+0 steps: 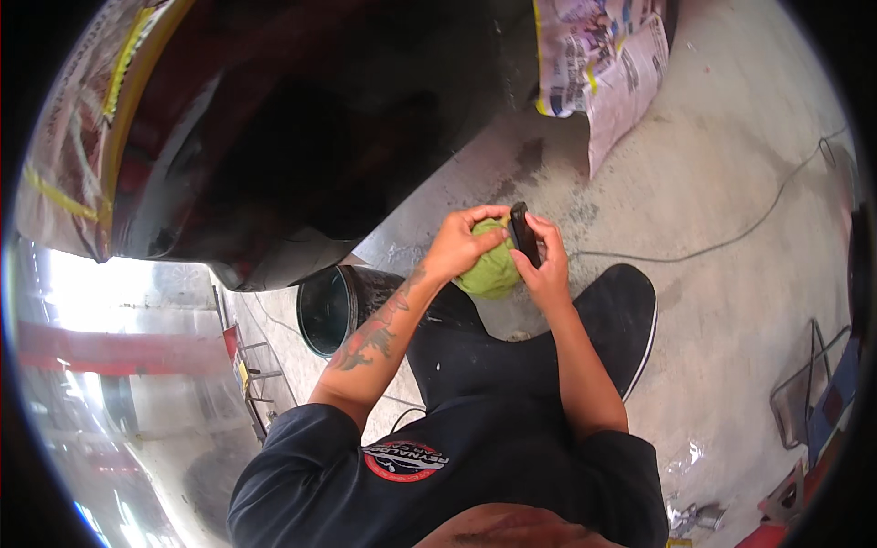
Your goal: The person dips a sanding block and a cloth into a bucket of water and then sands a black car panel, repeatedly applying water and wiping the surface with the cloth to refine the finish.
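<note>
In front of my knees, both hands meet over a crumpled green cloth (491, 272). My left hand (464, 245) is closed on the cloth, with its fingertips reaching toward the top of a black block (523, 230). This block is narrow and flat-sided, tilted upright, and looks like a sanding block. My right hand (545, 263) pinches it between thumb and fingers along its right side. A small yellowish bit shows between the cloth and the block; I cannot make out what it is.
A glossy dark car panel (301, 119) fills the upper left, close to my left arm. Taped newspaper sheets (621, 87) hang at the top. A dark bucket (326, 352) stands left of my knee. A cable (694, 259) crosses the concrete floor (731, 183) to the right.
</note>
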Motion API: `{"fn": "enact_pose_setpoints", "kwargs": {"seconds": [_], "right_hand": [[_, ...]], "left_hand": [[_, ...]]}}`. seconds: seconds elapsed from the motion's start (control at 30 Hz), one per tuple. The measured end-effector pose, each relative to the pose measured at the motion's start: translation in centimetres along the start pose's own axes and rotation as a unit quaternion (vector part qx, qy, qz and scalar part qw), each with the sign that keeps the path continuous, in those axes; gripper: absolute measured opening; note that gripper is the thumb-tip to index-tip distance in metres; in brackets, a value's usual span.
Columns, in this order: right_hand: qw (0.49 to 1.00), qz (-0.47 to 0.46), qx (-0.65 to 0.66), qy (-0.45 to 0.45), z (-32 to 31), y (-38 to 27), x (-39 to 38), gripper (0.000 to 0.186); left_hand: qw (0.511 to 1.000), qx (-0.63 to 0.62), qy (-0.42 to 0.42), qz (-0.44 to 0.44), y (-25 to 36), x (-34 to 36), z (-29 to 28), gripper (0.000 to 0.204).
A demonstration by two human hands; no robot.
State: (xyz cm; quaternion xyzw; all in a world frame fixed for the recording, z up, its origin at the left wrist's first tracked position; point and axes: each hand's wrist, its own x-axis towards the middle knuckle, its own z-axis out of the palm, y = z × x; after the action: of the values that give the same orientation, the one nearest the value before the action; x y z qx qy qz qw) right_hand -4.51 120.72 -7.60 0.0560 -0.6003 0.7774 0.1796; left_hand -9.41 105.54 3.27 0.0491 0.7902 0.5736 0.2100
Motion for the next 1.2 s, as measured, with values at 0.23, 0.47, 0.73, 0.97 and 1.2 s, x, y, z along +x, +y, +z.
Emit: {"fn": "enact_pose_setpoints", "kwargs": {"seconds": [0.23, 0.47, 0.73, 0.97, 1.2], "right_hand": [[0.996, 0.036, -0.082, 0.014, 0.7, -0.7, -0.1, 0.035], [0.992, 0.115, 0.021, 0.054, 0.3, -0.3, 0.2, 0.035], [0.992, 0.114, -0.004, 0.047, 0.5, 0.5, -0.4, 0.043], [0.993, 0.078, -0.079, 0.048, 0.1, 1.5, -0.7, 0.042], [0.993, 0.072, -0.081, 0.04, 0.1, 1.5, -0.4, 0.041]], "left_hand": [[0.948, 0.301, 0.042, 0.098, 1.5, -0.4, -0.8, 0.037], [0.691, 0.683, 0.081, 0.224, 14.4, 0.3, -1.6, 0.031], [0.509, 0.845, 0.163, 0.02, 30.9, -0.1, -1.4, 0.064], [0.476, 0.874, 0.077, 0.057, 31.3, -0.2, -0.7, 0.105], [0.475, 0.876, 0.087, -0.013, 31.2, -0.9, -0.8, 0.095]]}}
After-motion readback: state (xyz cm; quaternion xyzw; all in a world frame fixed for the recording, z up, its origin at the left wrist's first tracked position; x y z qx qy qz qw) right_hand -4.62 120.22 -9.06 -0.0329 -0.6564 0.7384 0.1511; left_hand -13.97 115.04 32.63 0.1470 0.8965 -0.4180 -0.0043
